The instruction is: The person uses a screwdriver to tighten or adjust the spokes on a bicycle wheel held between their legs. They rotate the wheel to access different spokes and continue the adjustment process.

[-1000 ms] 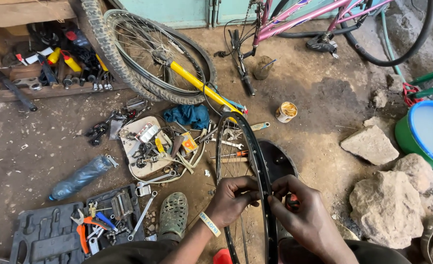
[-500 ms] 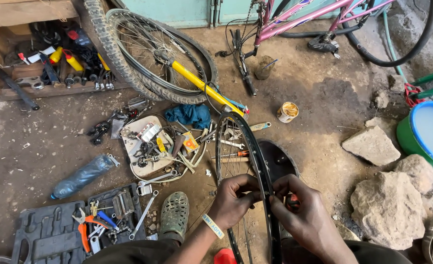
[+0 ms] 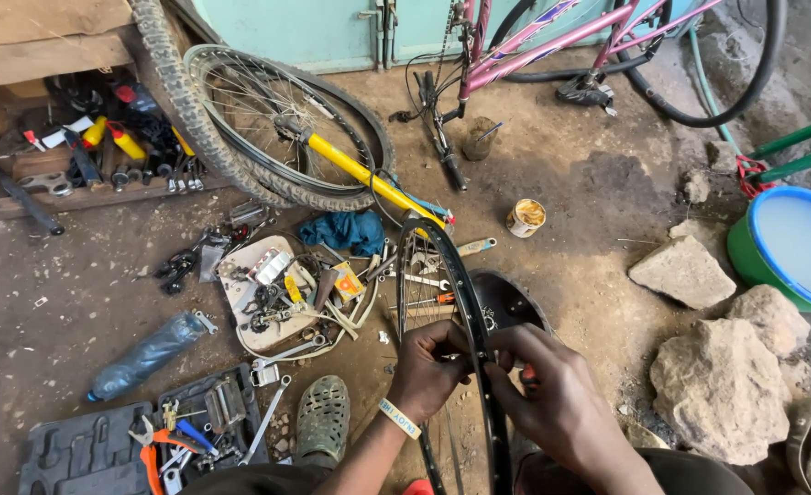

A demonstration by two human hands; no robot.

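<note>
Gripping the rim (image 3: pixel 460 302) from both sides, your left hand (image 3: pixel 428 371) and right hand (image 3: pixel 552 399) close on it near its bottom, fingers meeting at the spokes. You seem to be working a spoke; next calls for a fine, steady twist. Upright, the rim stands between your hands, with a toolbox (image 3: pixel 103 445) and a rock (image 3: pixel 722 390) further out.

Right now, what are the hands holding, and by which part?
Both the left hand and right hand grip the black rim of an upright spoked bicycle wheel, at its near section.
</note>
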